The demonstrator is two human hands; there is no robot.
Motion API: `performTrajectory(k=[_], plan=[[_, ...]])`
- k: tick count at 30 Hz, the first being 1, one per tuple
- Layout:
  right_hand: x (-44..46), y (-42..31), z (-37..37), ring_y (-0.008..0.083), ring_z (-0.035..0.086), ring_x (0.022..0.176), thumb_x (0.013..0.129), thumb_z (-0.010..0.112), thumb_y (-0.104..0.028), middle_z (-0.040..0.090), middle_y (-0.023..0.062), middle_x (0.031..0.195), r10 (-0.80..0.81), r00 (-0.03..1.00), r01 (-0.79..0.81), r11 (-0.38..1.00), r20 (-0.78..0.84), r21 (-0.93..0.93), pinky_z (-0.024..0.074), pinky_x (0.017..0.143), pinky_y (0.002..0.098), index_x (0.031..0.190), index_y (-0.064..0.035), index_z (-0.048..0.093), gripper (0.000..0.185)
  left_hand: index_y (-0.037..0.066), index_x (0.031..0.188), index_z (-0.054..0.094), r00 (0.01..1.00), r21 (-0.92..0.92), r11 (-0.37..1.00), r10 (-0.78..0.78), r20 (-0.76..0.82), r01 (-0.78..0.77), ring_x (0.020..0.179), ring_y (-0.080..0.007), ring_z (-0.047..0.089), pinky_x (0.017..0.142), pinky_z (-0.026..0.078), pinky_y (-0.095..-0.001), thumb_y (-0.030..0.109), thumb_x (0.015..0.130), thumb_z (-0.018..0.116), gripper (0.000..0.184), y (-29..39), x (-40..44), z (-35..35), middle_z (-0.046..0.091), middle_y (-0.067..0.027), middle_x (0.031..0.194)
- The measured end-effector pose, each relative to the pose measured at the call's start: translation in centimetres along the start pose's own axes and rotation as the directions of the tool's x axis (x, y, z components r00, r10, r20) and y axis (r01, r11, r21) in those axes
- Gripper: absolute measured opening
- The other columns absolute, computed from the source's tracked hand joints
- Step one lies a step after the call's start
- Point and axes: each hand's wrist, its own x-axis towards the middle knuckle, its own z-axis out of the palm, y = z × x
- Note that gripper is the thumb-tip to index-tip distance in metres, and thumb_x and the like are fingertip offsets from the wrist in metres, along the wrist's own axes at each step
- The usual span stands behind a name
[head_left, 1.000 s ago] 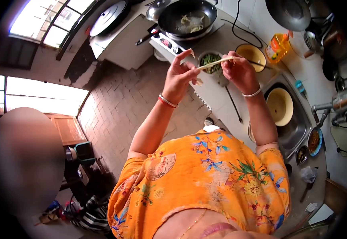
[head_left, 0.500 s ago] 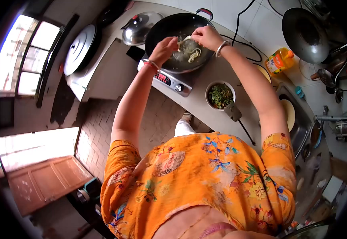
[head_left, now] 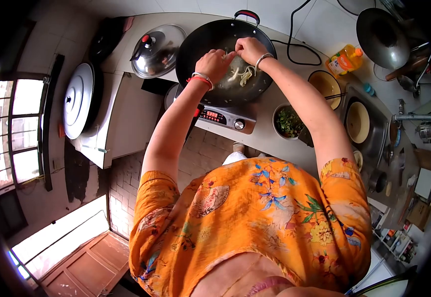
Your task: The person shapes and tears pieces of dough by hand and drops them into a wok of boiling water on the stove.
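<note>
The left hand and right hand are pinched close together, any hold unclear, partly hiding the black wok. A domed lid sits beside it; a bowl of greens, nearer the body. Inside the wok, pale noodle strips curl limply.

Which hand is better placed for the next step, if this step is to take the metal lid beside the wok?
Left, I judge: the left hand is nearer the metal lid, left of the wok; the right hand is farther across.
</note>
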Motion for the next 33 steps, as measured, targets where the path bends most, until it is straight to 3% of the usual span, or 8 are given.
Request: performTrajectory(k=[6, 9, 12, 15, 21, 24, 28, 33], plan=[[0.0, -0.4, -0.3, 0.0294, 0.063, 0.085, 0.075, 0.055, -0.009, 0.066, 0.0119, 0.092, 0.023, 0.999, -0.019, 0.995, -0.041, 0.094, 0.0490, 0.076, 0.0381, 0.090, -0.0099, 0.068, 0.020, 0.005, 0.097, 0.062, 0.999, -0.192, 0.980, 0.050, -0.004, -0.050, 0.074, -0.0295, 0.064, 0.068, 0.049, -0.0387, 0.041, 0.094, 0.039, 0.043, -0.8, 1.2, -0.2, 0.066, -0.0142, 0.080], [-0.2, -0.8, 0.2, 0.0231, 0.065, 0.078, 0.076, 0.056, -0.007, 0.067, 0.0111, 0.087, -0.128, 0.991, 0.136, 0.951, -0.046, 0.276, 0.0507, 0.068, 0.0350, 0.091, -0.0059, 0.067, 0.019, 0.004, 0.097, 0.061, 0.998, -0.381, 0.924, 0.039, 0.058, -0.014, 0.070, -0.0269, 0.066, 0.065, 0.050, -0.0365, 0.039, 0.094, 0.039, 0.042, -1.4, 2.1, 0.1, 0.065, -0.0146, 0.077], [-0.3, -1.3, 0.1, 0.0143, 0.063, 0.069, 0.078, 0.058, -0.007, 0.067, 0.0076, 0.083, 0.036, 0.981, -0.153, 0.753, 0.192, 0.641, 0.0498, 0.057, 0.0295, 0.091, -0.0036, 0.066, 0.016, 0.003, 0.100, 0.060, 0.983, -0.549, 0.832, 0.019, 0.181, 0.085, 0.071, -0.0250, 0.066, 0.063, 0.051, -0.0341, 0.037, 0.095, 0.040, 0.040, -1.0, 2.0, -1.0, 0.065, -0.0143, 0.080], [0.1, -0.8, 0.6, 0.0089, 0.060, 0.063, 0.079, 0.059, -0.009, 0.065, 0.0029, 0.076, 0.033, 0.982, -0.160, 0.677, 0.187, 0.719, 0.0473, 0.051, 0.0255, 0.088, -0.0038, 0.067, 0.013, 0.002, 0.110, 0.057, 0.953, -0.670, 0.715, 0.018, 0.303, 0.200, 0.070, -0.0182, 0.067, 0.060, 0.051, -0.0265, 0.034, 0.096, 0.041, 0.038, -1.5, 2.0, -1.5, 0.066, -0.0100, 0.085], [0.1, 0.1, 1.7, 0.0100, 0.060, 0.065, 0.078, 0.061, -0.010, 0.065, 0.0039, 0.071, 0.030, 0.986, -0.108, 0.856, 0.161, 0.505, 0.0469, 0.052, 0.0264, 0.086, -0.0030, 0.067, 0.012, 0.001, 0.123, 0.046, 0.953, -0.717, 0.650, -0.039, 0.299, 0.251, 0.069, -0.0208, 0.068, 0.059, 0.052, -0.0265, 0.031, 0.097, 0.040, 0.040, -3.5, 1.7, -1.0, 0.066, -0.0149, 0.092], [0.9, 0.9, 4.0, 0.0105, 0.061, 0.065, 0.078, 0.061, -0.011, 0.066, 0.0055, 0.075, -0.159, 0.987, 0.158, 0.940, -0.024, 0.302, 0.0479, 0.053, 0.0275, 0.087, -0.0027, 0.066, 0.013, -0.001, 0.126, 0.042, 0.944, -0.749, 0.602, -0.029, 0.328, 0.278, 0.065, -0.0216, 0.067, 0.055, 0.051, -0.0259, 0.030, 0.097, 0.040, 0.042, -3.8, 1.3, -1.0, 0.066, -0.0166, 0.092], [-0.5, -2.4, 2.3, 0.0108, 0.061, 0.062, 0.080, 0.060, -0.011, 0.065, 0.0064, 0.079, 0.102, 0.960, -0.254, 0.715, 0.262, 0.652, 0.0486, 0.054, 0.0278, 0.084, -0.0018, 0.064, 0.011, -0.002, 0.125, 0.042, 0.954, -0.784, 0.565, -0.015, 0.299, 0.255, 0.058, -0.0202, 0.066, 0.048, 0.049, -0.0240, 0.028, 0.097, 0.041, 0.041, -3.3, 1.2, -1.6, 0.067, -0.0156, 0.092], [0.1, -1.5, 2.4, 0.0106, 0.058, 0.056, 0.081, 0.059, -0.009, 0.063, 0.0042, 0.069, 0.008, 0.978, -0.122, 0.831, 0.206, 0.543, 0.0480, 0.049, 0.0252, 0.089, -0.0018, 0.062, 0.012, -0.003, 0.123, 0.045, 0.981, -0.689, 0.712, -0.001, 0.192, 0.136, 0.054, -0.0162, 0.064, 0.046, 0.048, -0.0225, 0.024, 0.095, 0.044, 0.039, -3.0, 1.0, -2.3, 0.067, -0.0136, 0.091]])
